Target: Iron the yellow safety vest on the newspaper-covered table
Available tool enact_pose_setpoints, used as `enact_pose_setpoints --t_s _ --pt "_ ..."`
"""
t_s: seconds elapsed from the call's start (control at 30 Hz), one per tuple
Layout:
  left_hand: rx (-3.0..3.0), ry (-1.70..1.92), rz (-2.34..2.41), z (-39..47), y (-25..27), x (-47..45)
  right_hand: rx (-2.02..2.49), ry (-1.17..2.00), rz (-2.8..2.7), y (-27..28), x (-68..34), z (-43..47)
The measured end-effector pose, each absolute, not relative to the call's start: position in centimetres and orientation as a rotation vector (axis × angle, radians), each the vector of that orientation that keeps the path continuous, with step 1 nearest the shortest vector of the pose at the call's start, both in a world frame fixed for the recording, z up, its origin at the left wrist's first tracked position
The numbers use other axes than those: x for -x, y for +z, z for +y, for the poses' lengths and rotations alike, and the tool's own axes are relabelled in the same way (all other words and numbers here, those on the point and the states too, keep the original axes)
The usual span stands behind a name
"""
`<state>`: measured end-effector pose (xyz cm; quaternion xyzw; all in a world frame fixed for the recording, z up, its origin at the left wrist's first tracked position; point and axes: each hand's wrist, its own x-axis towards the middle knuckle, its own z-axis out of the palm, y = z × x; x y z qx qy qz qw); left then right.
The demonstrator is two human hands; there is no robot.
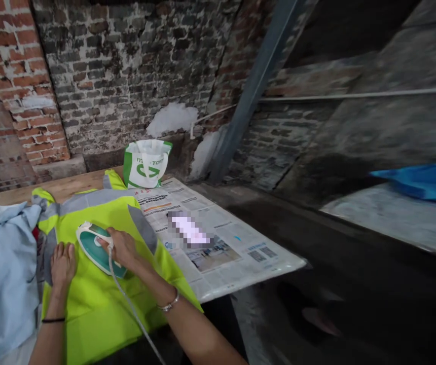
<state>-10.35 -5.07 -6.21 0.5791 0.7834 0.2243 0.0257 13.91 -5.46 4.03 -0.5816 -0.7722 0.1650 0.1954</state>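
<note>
A bright yellow-green safety vest (100,294) with grey reflective bands is lying spread over the near corner of a table (69,185), and everything else is sitting around it: newspaper sheets (218,243) are covering the tabletop to the vest's right, a pale blue garment (1,274) is bunching up against its left edge, and a green-and-white bag (146,163) is standing just beyond its far end, near the brick wall. On the vest's middle a teal and white iron (96,246) is resting soleplate down, its cord trailing toward the near edge. The right hand (121,246) is closing around the iron's handle, holding it firmly; the left hand (63,263) is lying flat and spread on the vest just left of the iron, gripping nothing. To press well, the flat hand is probably best keeping the fabric taut while staying clear of the soleplate, and the iron is best gliding steadily, skirting the reflective bands, which may mark under heat. The vest is looking mostly smooth, with soft creases near its lower edge
</note>
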Motion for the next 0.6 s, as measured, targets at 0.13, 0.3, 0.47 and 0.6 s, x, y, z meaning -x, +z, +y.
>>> enact_pose_setpoints --t_s 0.13,0.3,0.47,0.6 --pt "-1.752 0.774 2.397 -5.1 -5.8 10.2 1.647 0.458 -2.129 4.9 -11.1 -2.0" --pt "-1.628 0.876 2.368 -4.9 -5.9 10.7 1.694 0.490 -2.142 5.8 -9.7 -0.2" --pt "-1.455 0.953 2.345 -5.2 -6.6 11.5 1.429 0.537 -2.348 4.9 -12.9 -2.3" --pt "-1.400 0.983 2.305 -5.5 -7.0 11.5 1.294 0.610 -2.389 3.9 -15.8 -4.8"
